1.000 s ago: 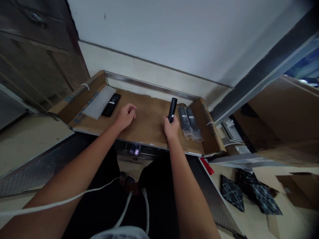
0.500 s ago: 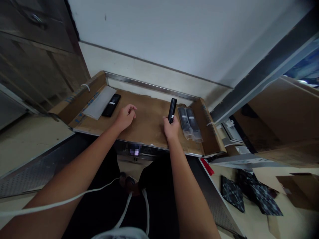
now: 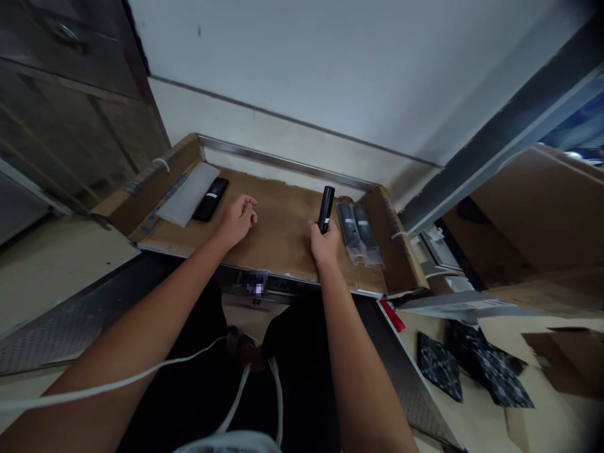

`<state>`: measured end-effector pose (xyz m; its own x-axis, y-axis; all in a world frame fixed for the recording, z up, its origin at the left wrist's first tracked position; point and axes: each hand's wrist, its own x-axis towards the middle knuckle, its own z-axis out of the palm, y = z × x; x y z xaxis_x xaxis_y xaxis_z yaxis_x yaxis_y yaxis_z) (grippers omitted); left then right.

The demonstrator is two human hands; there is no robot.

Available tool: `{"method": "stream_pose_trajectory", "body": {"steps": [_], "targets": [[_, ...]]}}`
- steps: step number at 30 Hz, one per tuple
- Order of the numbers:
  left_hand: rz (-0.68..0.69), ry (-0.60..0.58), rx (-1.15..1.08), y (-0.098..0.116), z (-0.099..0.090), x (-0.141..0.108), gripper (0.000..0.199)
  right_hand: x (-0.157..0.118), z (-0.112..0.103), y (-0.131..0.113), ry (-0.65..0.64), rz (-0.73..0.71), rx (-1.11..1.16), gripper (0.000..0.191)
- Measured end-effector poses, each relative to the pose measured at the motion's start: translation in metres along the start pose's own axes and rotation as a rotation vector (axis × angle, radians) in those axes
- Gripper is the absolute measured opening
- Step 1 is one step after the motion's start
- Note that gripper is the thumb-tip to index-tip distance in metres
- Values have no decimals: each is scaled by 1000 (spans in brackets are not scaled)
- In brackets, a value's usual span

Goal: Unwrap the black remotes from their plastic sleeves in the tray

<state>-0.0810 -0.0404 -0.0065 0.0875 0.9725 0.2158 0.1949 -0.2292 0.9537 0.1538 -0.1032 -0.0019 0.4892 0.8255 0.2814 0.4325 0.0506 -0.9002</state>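
Observation:
My right hand (image 3: 325, 242) is wrapped round the lower end of a black remote control (image 3: 326, 206), which stands nearly upright with a small white label near my fingers. My left hand (image 3: 239, 220) hovers over the cardboard with loosely bent fingers and holds nothing. To its left, another black remote control (image 3: 211, 199) with a white label lies flat. Beside that one is a flat, whitish plastic bag (image 3: 187, 195). Right of my right hand, two dark remote controls (image 3: 357, 229) lie side by side in clear plastic bags.
The cardboard-lined tray (image 3: 278, 245) has raised cardboard sides (image 3: 399, 245) at left and right. A white panel (image 3: 292, 82) rises behind it. A white cord (image 3: 127, 379) crosses my left forearm. Patterned dark bags (image 3: 491, 365) and cardboard boxes (image 3: 538, 233) are at the right.
My left hand has shifted very slightly, its fingers a little more curled. My right hand and the remote control in it stay in place.

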Motion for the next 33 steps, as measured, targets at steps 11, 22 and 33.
{"method": "stream_pose_trajectory", "body": {"steps": [11, 22, 33], "targets": [[49, -5, 78, -7, -2, 1, 26, 0, 0, -1, -2, 15, -21, 29], [37, 13, 39, 0, 0, 0, 13, -1, -1, -5, -12, 11, -7, 27], [19, 17, 59, 3, -1, -3, 20, -1, -1, -3, -4, -8, -32, 28]]}}
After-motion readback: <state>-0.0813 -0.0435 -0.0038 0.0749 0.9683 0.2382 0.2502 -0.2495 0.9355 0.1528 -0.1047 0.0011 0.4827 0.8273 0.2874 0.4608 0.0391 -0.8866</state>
